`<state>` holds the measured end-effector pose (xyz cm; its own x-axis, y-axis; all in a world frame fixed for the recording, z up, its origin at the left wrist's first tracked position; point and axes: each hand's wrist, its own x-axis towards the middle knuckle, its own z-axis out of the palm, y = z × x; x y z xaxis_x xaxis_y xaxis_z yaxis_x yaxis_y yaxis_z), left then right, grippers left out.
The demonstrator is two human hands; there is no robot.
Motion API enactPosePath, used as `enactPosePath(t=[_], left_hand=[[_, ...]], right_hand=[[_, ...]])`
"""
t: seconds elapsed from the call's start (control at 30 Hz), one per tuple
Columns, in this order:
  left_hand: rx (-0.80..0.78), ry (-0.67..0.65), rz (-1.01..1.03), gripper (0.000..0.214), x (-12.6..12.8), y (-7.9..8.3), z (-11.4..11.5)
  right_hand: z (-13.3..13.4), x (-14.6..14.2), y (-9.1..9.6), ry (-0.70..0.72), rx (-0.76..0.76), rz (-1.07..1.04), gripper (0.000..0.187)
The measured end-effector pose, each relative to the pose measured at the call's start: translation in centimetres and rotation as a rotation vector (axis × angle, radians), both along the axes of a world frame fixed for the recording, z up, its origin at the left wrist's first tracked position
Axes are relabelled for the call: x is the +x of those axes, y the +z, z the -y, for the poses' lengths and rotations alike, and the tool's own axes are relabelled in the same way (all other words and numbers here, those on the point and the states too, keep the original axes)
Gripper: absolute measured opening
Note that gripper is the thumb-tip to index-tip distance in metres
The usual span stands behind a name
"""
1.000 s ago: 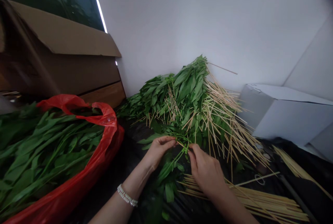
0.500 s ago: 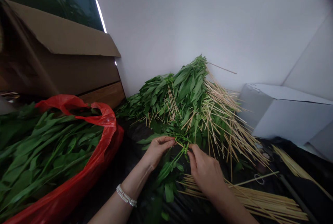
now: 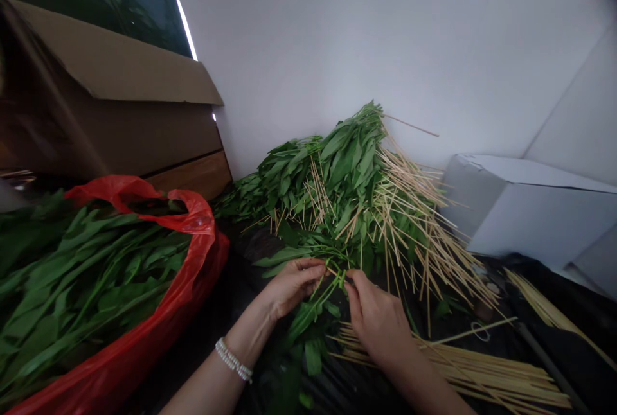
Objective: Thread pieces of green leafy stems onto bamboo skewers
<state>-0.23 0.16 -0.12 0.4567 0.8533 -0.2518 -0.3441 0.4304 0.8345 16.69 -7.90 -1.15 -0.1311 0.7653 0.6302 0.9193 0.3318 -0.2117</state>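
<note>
My left hand (image 3: 294, 286) and my right hand (image 3: 376, 318) grip a small bunch of green leafy stems (image 3: 332, 273) from both sides, their fingertips nearly meeting at the stems. Leaves from the bunch hang down below the hands. Just beyond them rises a heap of leafy greens pierced by many thin bamboo skewers (image 3: 351, 190). A beaded bracelet (image 3: 233, 360) circles my left wrist. Below my right hand lies a bundle of loose bamboo skewers (image 3: 467, 370).
A red plastic bag (image 3: 193, 254) full of long-leaved greens lies at the left. Behind it stands a cardboard box (image 3: 120, 119). A white box (image 3: 535, 209) stands at the right against a white wall (image 3: 385, 36). Black plastic sheeting (image 3: 207, 318) covers the work surface.
Both hands have drawn slightly closer together and lower, with the left hand turned a little around the stems. The heap and the skewers have not visibly moved.
</note>
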Motion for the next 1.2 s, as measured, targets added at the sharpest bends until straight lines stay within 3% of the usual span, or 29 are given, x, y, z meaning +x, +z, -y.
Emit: enactPosePath(t=[0.37,0.6,1.2], left_hand=[[0.000,-0.059,-0.143,0.035,0.7,-0.4,0.9],[0.134,0.035,-0.074,0.033,0.4,-0.1,0.4],[0.285,-0.106,-0.227,0.035,1.0,-1.4,0.9]], right_hand=[[0.1,-0.4,-0.1,0.022,-0.073,-0.056,0.014],[0.0,-0.2,0.4,-0.074,-0.134,0.042,0.018],[0.2,-0.5,-0.3,-0.017,-0.187,0.051,0.027]])
